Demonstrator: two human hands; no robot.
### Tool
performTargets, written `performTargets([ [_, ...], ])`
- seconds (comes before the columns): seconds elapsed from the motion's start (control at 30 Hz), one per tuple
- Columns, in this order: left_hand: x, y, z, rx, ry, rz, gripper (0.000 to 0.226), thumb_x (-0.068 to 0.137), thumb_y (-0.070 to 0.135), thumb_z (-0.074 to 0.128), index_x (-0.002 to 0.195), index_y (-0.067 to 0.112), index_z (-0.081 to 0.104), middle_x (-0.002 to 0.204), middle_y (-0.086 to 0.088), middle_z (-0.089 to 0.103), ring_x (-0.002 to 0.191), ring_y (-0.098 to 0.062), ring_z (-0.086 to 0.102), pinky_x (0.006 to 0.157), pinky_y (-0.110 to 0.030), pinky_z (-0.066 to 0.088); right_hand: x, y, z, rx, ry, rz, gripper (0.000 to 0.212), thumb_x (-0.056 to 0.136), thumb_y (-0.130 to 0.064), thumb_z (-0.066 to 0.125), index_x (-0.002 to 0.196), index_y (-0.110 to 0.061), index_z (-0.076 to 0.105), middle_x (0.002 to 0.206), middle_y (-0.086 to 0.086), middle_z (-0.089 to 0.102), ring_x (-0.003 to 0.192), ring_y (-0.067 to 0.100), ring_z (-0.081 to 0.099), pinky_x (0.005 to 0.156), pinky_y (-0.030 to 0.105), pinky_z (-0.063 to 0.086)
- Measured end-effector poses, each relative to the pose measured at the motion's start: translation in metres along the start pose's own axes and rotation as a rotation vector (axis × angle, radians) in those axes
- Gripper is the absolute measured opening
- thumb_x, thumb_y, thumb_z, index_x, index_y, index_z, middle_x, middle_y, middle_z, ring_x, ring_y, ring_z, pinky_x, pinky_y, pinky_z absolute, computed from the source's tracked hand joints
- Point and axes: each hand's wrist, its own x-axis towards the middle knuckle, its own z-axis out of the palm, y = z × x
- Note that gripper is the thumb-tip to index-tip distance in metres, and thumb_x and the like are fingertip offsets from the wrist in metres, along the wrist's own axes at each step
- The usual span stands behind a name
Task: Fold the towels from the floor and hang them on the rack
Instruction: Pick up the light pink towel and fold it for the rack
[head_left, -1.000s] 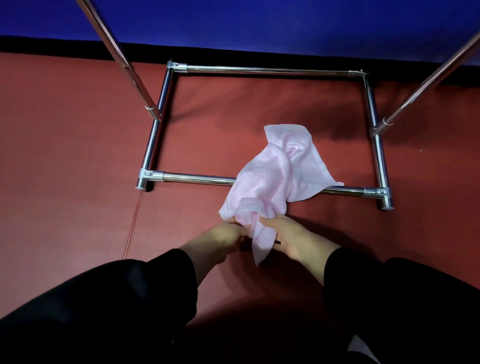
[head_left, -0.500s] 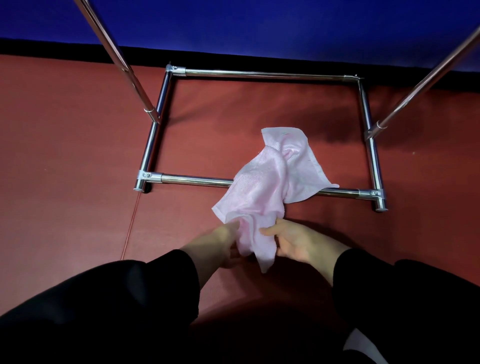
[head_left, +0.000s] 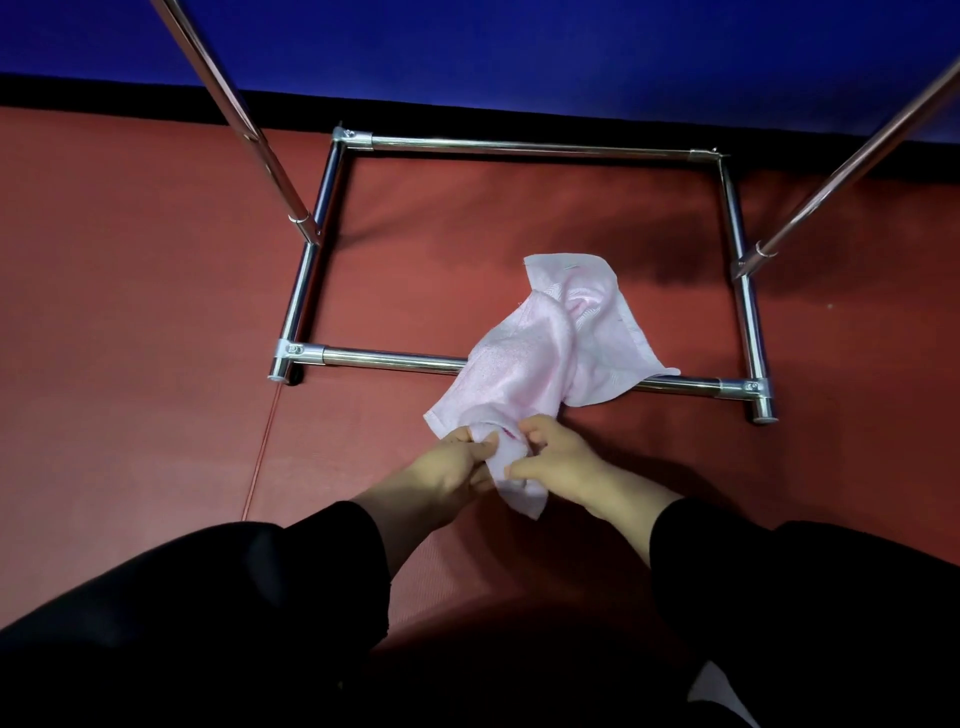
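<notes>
Fingers of the left hand (head_left: 451, 462) and right hand (head_left: 558, 457) curl round the near end of the crumpled pink towel (head_left: 540, 358), which trails away across the chrome rack's (head_left: 332, 208) front base bar.

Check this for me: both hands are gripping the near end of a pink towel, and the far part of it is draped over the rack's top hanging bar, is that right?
Not quite. Both the left hand and right hand do grip the pink towel, but its far part lies across the rack's near base bar on the floor, not over a top hanging bar. The head view shows this.
</notes>
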Motion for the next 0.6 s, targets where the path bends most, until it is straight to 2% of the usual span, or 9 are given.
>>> performTargets([
  [0.07, 0.003, -0.001, -0.001, 0.012, 0.023, 0.007, 0.006, 0.097, 0.012, 0.053, 0.097, 0.011, 0.059, 0.096, -0.017, 0.06, 0.077, -0.022, 0.057, 0.068, -0.03, 0.048, -0.001, -0.003, 0.003, -0.077, -0.038, -0.01, 0.029, 0.073, -0.007, 0.074, 0.097, -0.011, 0.06, 0.083, -0.002, 0.053, 0.076, 0.013, 0.051, 0.071, 0.028, 0.044],
  [0.13, 0.004, 0.001, -0.001, 0.034, 0.133, 0.01, 0.007, 0.098, 0.01, 0.051, 0.1, 0.013, 0.057, 0.093, -0.013, 0.062, 0.072, -0.02, 0.06, 0.063, -0.028, 0.053, 0.0, -0.004, -0.001, -0.053, -0.032, -0.007, 0.018, 0.075, -0.01, 0.076, 0.084, -0.01, 0.06, 0.074, -0.002, 0.049, 0.069, 0.012, 0.046, 0.063, 0.023, 0.039],
  [0.23, 0.008, 0.001, -0.009, 0.057, 0.312, -0.045, 0.022, 0.096, 0.006, 0.047, 0.115, 0.012, 0.057, 0.098, -0.012, 0.064, 0.067, -0.019, 0.06, 0.047, -0.024, 0.054, 0.0, 0.0, -0.02, 0.213, 0.107, 0.074, 0.02, 0.084, -0.005, 0.068, 0.073, -0.013, 0.053, 0.071, 0.0, 0.05, 0.062, 0.011, 0.044, 0.052, 0.019, 0.037],
  [0.33, 0.004, -0.004, -0.021, 0.066, 0.423, -0.153, 0.016, 0.095, 0.006, 0.046, 0.105, 0.01, 0.058, 0.083, -0.012, 0.062, 0.064, -0.024, 0.058, 0.038, -0.026, 0.051, -0.001, 0.008, -0.045, 0.588, 0.267, 0.233, 0.01, 0.092, -0.006, 0.054, 0.091, -0.015, 0.05, 0.094, 0.006, 0.057, 0.084, 0.019, 0.055, 0.069, 0.03, 0.046],
  [0.4, -0.002, -0.008, -0.025, 0.11, 0.413, -0.186, 0.01, 0.097, 0.007, 0.047, 0.091, 0.009, 0.055, 0.077, -0.013, 0.058, 0.061, -0.024, 0.056, 0.038, -0.027, 0.05, -0.001, 0.014, -0.056, 0.665, 0.319, 0.321, 0.009, 0.095, -0.007, 0.047, 0.097, -0.015, 0.048, 0.108, 0.009, 0.057, 0.097, 0.025, 0.058, 0.078, 0.039, 0.05],
  [0.5, -0.008, -0.011, -0.025, 0.264, 0.353, -0.167, 0.018, 0.094, 0.004, 0.046, 0.09, 0.013, 0.06, 0.076, -0.011, 0.061, 0.056, -0.021, 0.055, 0.044, -0.023, 0.048, -0.003, 0.016, -0.058, 0.688, 0.323, 0.347, 0.016, 0.097, -0.006, 0.043, 0.086, -0.018, 0.047, 0.11, 0.011, 0.056, 0.096, 0.027, 0.057, 0.072, 0.039, 0.051],
  [0.6, -0.006, -0.01, -0.021, 0.559, 0.478, -0.016, 0.018, 0.077, 0.013, 0.066, 0.095, 0.015, 0.067, 0.083, -0.008, 0.068, 0.061, -0.02, 0.06, 0.048, -0.022, 0.046, -0.004, 0.012, -0.052, 0.673, 0.284, 0.264, 0.015, 0.097, -0.011, 0.049, 0.085, -0.02, 0.05, 0.102, 0.01, 0.057, 0.082, 0.02, 0.057, 0.067, 0.032, 0.047],
])
